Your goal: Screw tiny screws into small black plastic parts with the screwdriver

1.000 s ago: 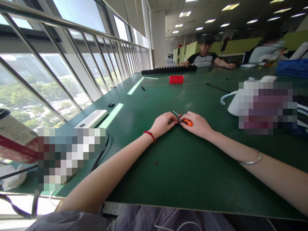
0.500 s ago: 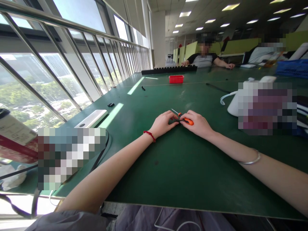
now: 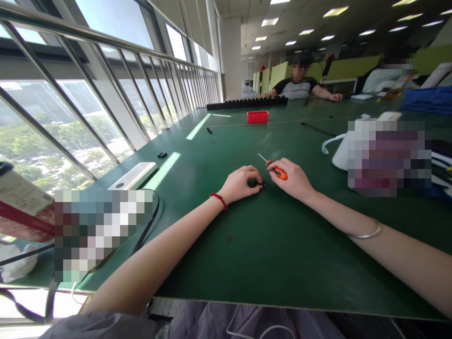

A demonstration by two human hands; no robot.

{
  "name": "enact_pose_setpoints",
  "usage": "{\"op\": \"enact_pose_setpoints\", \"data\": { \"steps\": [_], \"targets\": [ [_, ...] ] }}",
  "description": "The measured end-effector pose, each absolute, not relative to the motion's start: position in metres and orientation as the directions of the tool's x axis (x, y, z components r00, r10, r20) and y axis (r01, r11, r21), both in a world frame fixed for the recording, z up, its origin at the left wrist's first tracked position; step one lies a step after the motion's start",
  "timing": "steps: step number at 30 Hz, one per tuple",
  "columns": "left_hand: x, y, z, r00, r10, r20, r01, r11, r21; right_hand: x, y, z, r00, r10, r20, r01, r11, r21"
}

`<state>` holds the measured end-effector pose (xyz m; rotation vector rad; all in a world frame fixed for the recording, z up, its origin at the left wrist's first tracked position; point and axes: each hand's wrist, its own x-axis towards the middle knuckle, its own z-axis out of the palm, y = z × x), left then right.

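Near the middle of the green table, my left hand (image 3: 243, 184) pinches a small black part (image 3: 259, 182) between thumb and fingers, close to the tabletop. My right hand (image 3: 291, 178) holds an orange and black screwdriver (image 3: 281, 173), its thin metal shaft pointing up and to the left, away from me. A small gap separates the two hands, and the screwdriver does not touch the black part. What exactly the small part is cannot be made out.
A red tray (image 3: 257, 117) and a long black strip (image 3: 247, 103) lie farther back on the green table (image 3: 226, 263). Small black pieces (image 3: 162, 155) and a white box (image 3: 133, 175) are at left. A white object (image 3: 342, 153) stands at right. Two people sit beyond.
My right hand has moved slightly right, away from my left hand, taking the screwdriver with it. The black part remains in my left hand and shows more clearly.
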<state>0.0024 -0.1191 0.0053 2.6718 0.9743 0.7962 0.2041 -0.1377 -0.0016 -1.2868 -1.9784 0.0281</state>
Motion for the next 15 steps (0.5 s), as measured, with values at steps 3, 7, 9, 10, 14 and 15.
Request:
{"op": "enact_pose_setpoints", "data": {
  "steps": [3,7,9,10,14,15],
  "targets": [
    [0.003,-0.12,0.004,0.643,0.652,0.402,0.548,-0.758,0.353,0.203,-0.138,-0.003,-0.232,0.794,0.563,0.779,0.498,-0.381],
    [0.004,-0.117,0.003,0.599,0.687,0.411,0.59,-0.726,0.353,0.202,-0.14,-0.002,-0.246,0.801,0.545,0.783,0.496,-0.375],
    [0.001,-0.111,0.006,0.547,0.719,0.429,0.626,-0.692,0.359,0.202,-0.141,-0.001,-0.25,0.808,0.533,0.784,0.492,-0.379],
    [-0.003,-0.107,0.008,0.504,0.743,0.441,0.657,-0.661,0.363,0.203,-0.141,-0.001,-0.253,0.813,0.525,0.783,0.49,-0.382],
    [-0.042,-0.086,0.02,0.165,0.87,0.465,0.851,-0.364,0.379,0.203,-0.141,-0.001,-0.282,0.832,0.478,0.778,0.49,-0.393],
    [-0.057,-0.081,0.023,0.058,0.885,0.463,0.885,-0.261,0.387,0.203,-0.141,-0.001,-0.292,0.833,0.469,0.777,0.493,-0.392]
  ]
}}
